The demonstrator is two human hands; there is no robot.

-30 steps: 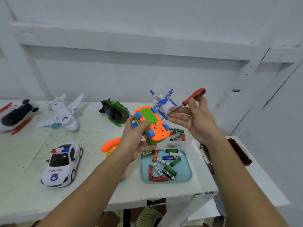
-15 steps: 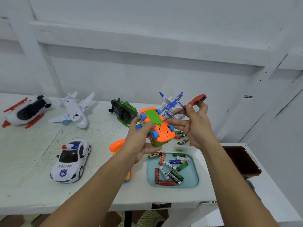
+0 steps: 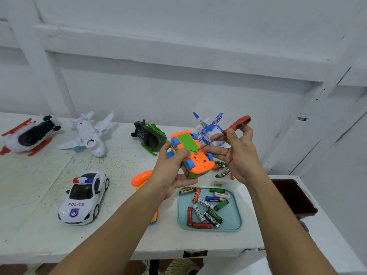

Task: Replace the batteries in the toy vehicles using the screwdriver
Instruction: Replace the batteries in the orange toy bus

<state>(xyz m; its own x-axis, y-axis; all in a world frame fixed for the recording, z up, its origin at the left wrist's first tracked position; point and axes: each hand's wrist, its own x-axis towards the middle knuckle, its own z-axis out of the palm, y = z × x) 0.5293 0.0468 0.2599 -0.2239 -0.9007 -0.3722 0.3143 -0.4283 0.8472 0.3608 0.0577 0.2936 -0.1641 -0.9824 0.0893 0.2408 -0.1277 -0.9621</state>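
The police car [image 3: 83, 197] and the other toys on the left of the counter [image 3: 119, 231] lay untouched, so the work was still on one vehicle. The left hand [image 3: 170, 173] held the orange toy car [image 3: 195, 163] above the counter, belly up, its fingers [image 3: 179, 155] curled round the body. That grip looked the same as a second before. The change lay further right. The screwdriver [image 3: 238, 124], whose tip had pointed off past the car toward the blue toy plane [image 3: 208, 129], had swung down. Its tip now sat at the near end of the green battery cover [image 3: 186, 142], at or just beside the small screw recess. Whether it was seated in the screw could not be told. The right hand [image 3: 240, 157] pinched the red handle between thumb and forefinger, with its lower fingers stretched toward the car's side. This probably meant aiming was over and undoing the cover screw was about to begin. The batteries [image 3: 206, 207] waited in the teal tray [image 3: 232, 219] below.
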